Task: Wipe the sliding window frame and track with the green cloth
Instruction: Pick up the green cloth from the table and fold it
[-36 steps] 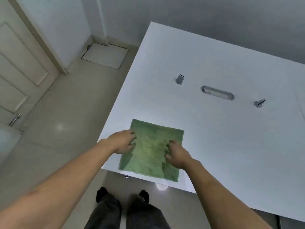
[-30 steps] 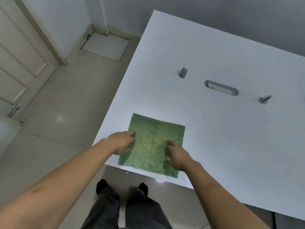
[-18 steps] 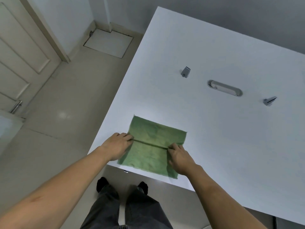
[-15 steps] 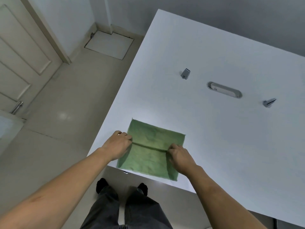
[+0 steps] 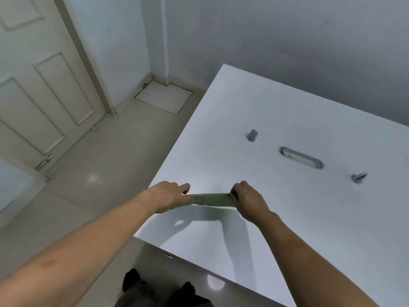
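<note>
Two hands share one green cloth (image 5: 211,199) here, and it's up off the white table (image 5: 254,120), stretched into a narrow band with its shadow thrown on the surface underneath. The left hand (image 5: 168,197) pinches the cloth's left end, thumb and fingers closed on the fabric, index finger reaching forward. The right hand (image 5: 249,201) has its fingers curled round the right end, knuckles up. The band hangs level between them, above the near left corner area of the table, closer to the left edge than to the right.

Out beyond the cloth, toward the far side of the table, three metal fittings sit in a loose row: a small grey clip (image 5: 251,135) on the left, a long oval recessed slot (image 5: 301,157) in the middle, and a second small grey fitting (image 5: 359,177) near the right edge. They lie well apart from the hands.

Past the table's left edge there's beige tiled floor (image 5: 106,156), a square floor hatch (image 5: 163,97) in the far corner by the wall, and a white panelled door (image 5: 39,89) with a metal handle (image 5: 43,162). Below the near edge, dark trousers and black shoes (image 5: 131,280) show.
</note>
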